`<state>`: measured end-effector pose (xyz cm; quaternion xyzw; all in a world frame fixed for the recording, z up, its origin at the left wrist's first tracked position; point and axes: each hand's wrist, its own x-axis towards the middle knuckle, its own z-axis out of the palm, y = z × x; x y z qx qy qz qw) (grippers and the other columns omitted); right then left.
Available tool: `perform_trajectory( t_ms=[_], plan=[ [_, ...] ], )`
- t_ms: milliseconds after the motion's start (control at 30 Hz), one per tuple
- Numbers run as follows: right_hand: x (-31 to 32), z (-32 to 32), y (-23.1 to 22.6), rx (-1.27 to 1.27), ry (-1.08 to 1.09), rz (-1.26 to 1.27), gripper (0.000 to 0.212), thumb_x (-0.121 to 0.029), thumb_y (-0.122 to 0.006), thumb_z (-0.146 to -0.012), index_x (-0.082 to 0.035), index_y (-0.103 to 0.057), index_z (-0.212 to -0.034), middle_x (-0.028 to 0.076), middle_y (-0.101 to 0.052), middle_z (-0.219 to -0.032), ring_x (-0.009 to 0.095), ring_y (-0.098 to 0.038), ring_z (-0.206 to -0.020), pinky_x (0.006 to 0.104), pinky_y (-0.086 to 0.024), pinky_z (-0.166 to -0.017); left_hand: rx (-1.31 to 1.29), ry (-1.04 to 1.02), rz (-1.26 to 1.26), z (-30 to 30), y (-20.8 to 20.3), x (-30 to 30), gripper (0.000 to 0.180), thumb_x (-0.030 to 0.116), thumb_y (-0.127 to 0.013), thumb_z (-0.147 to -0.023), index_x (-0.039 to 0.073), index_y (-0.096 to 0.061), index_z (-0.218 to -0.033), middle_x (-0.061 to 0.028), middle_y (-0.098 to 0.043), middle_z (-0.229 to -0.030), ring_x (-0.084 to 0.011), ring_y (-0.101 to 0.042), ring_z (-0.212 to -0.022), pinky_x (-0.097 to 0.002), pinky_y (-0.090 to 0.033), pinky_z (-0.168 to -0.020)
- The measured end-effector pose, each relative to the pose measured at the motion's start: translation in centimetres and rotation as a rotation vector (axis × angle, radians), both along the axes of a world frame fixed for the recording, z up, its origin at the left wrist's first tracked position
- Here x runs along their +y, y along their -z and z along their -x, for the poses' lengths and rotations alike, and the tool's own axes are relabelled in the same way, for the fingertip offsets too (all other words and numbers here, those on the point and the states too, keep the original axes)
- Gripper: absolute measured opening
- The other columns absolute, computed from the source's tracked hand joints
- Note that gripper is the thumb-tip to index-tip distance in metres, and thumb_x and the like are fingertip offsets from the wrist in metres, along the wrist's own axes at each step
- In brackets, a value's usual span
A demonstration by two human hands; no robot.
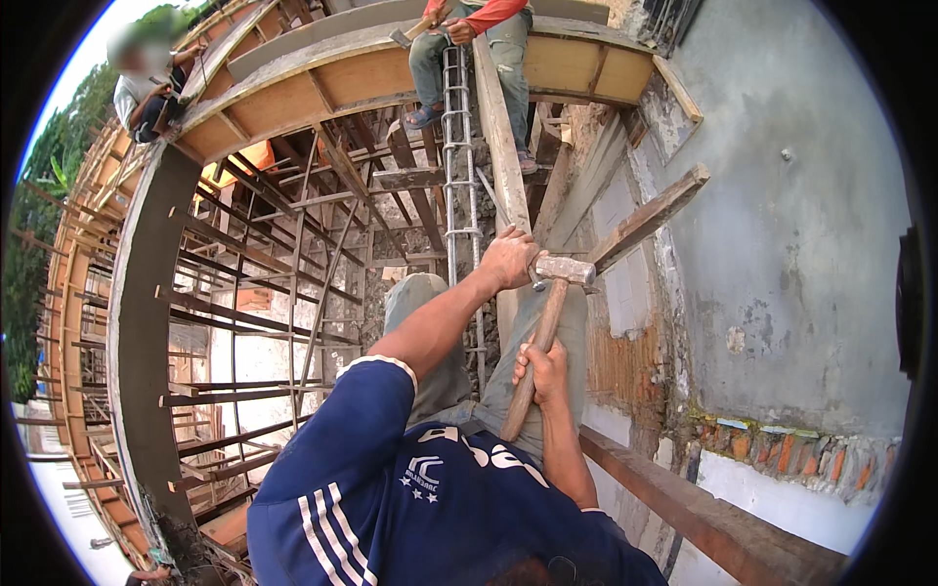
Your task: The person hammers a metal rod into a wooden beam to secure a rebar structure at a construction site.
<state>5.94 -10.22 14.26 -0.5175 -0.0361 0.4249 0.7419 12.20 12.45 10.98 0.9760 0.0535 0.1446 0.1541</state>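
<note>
My right hand (544,372) is closed around the wooden handle of a hammer (567,271). Its heavy, worn metal head is just right of my left hand (509,259). That hand is closed around a thin steel rod (493,200), which slants through the fist. The rod's far end lies near a long wooden beam (501,137); its near end shows by my thumb, close to the hammer head. My legs lie on both sides of the beam. Along its left runs a ladder-like reinforcing steel cage (459,146).
Facing me, a person in red sleeves (489,15) sits on wooden formwork (362,73), holding a hammer. Another person (147,93) is at the far left. Wooden scaffolding poles (234,317) stand below left. A grey wall (791,215) and a jutting timber (650,220) are at right.
</note>
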Motion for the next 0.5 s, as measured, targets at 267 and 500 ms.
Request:
perform_trajectory(
  t_ms=[267, 500],
  plan=[
    [-1.8, 0.3, -13.6, -1.021, 0.558, -0.449, 0.021, -0.001, -0.051, -0.092, -0.005, -0.036, -0.108, 0.011, -0.053, -0.079, 0.016, -0.056, -0.058, 0.0325, -0.053, -0.054, -0.278, -0.319, 0.366, -2.5, -4.4, 3.2, 0.046, 0.034, -0.047, -0.099, 0.000, -0.058, -0.070, -0.0235, -0.061, -0.077, -0.0442, -0.060, -0.080, -0.0527, -0.048, -0.073],
    [3.3, 2.0, -1.2, -0.780, 0.332, 0.035, 0.013, 0.001, -0.051, -0.086, -0.002, -0.042, -0.095, 0.007, -0.052, -0.064, 0.014, -0.053, -0.048, 0.0308, -0.049, -0.046, -0.296, -0.263, 0.286, -1.4, -1.6, -0.7, 0.042, 0.031, -0.048, -0.099, 0.002, -0.061, -0.072, -0.0206, -0.064, -0.083, -0.0406, -0.061, -0.088, -0.0500, -0.049, -0.080]
  ],
)
